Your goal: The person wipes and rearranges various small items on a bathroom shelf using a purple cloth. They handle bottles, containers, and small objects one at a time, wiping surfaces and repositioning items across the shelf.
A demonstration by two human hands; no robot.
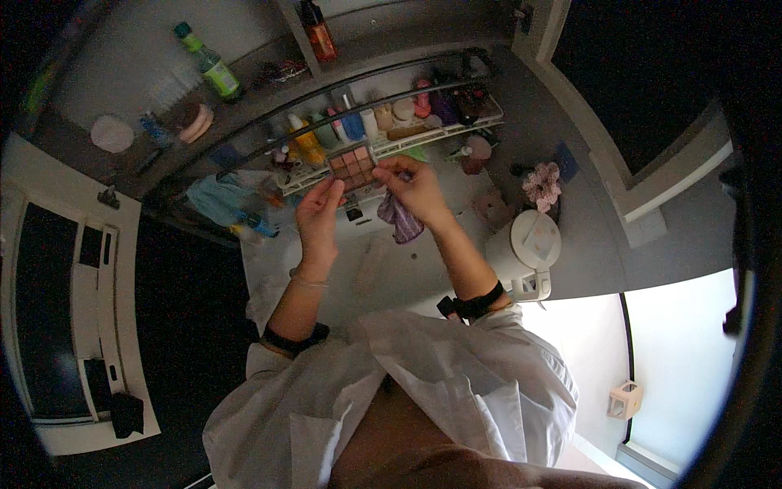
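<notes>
My left hand [321, 211] grips the lower left edge of an eyeshadow palette [352, 168] between thumb and fingers. Several pink and brown pans face up in it. At the palette's right edge, the fingers of my right hand [415, 186] pinch it. A purple striped cloth [400, 219] hangs below my right hand; whether that hand holds it too, I cannot tell. Behind the palette, a white wire rack [415, 139] carries several cosmetic bottles, among them a yellow bottle [306, 139] and a blue one [352, 125].
A white electric kettle [535, 238] stands right of my right forearm, near a pink scrunchie [542, 186]. Blue cloth [214, 197] lies at the left. A green bottle [215, 72] and an orange-red bottle [321, 38] are on the upper shelf. A dark rail [269, 145] crosses before the rack.
</notes>
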